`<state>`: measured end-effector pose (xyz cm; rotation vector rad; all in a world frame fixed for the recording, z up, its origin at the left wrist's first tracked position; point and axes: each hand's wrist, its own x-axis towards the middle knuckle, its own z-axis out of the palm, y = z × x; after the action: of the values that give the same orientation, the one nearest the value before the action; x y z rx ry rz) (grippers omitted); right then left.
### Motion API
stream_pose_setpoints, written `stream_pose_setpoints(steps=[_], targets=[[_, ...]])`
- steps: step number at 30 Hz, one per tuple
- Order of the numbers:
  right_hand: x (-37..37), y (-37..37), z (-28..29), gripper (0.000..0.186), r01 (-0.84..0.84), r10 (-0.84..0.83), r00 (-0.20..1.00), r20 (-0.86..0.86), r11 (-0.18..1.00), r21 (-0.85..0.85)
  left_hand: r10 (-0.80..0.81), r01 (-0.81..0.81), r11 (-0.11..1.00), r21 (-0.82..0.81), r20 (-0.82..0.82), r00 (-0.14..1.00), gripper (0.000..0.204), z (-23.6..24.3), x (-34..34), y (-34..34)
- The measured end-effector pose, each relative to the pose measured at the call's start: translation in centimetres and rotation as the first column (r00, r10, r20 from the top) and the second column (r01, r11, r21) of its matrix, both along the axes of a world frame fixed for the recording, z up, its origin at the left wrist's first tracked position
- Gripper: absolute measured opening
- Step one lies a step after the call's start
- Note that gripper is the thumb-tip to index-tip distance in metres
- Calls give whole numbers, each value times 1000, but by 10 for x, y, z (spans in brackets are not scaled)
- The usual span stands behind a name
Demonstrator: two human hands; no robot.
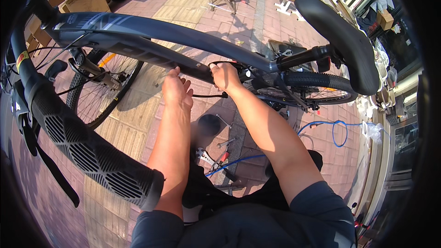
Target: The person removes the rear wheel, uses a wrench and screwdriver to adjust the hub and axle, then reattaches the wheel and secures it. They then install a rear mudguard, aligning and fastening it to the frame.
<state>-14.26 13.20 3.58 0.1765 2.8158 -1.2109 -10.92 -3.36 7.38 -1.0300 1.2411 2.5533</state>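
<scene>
Paving [321, 167]: I read pink and tan blocks under everything, mostly in sun.
Bicycle [183, 36]: it stands upright across my view, handlebar grip [96, 147] near me on the left, saddle [340, 41] to the right; both hands are at its middle.
Down tube [138, 53]: this is where I judge the work sits, around the lower end; it looks to me like cable handling there, more than bolting.
Right hand [225, 78]: fingers curled in at the tube's lower end, beside the cable loop; what they pinch, if anything, I cannot tell.
Left hand [176, 89]: fingers half curled, fingertips up at the tube's underside; I cannot tell whether they grip anything.
Spanner [226, 143]: lies on the ground between my forearms, out of both hands.
Black cable [223, 62]: loops just above the right hand; my next move, I judge, calls for a fine fingertip hold and a steady guide, without kinking it.
Silver bolt [198, 64]: shows on the tube between the hands, with neither covering it.
</scene>
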Motion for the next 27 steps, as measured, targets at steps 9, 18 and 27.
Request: stream_pose_setpoints(steps=[9,18,27], targets=[[5,-3,10,33,0,6,997,-75,997,80,-9,9,1000,-12,2,1000,53,-2,-1,2],[4,2,0,31,71,-67,983,-168,997,17,-45,45,999,-14,-42,998,63,5,4,4],[-1,5,-18,30,-57,47,946,-319,998,-19,-65,65,998,-8,-65,996,69,13,8,7]])
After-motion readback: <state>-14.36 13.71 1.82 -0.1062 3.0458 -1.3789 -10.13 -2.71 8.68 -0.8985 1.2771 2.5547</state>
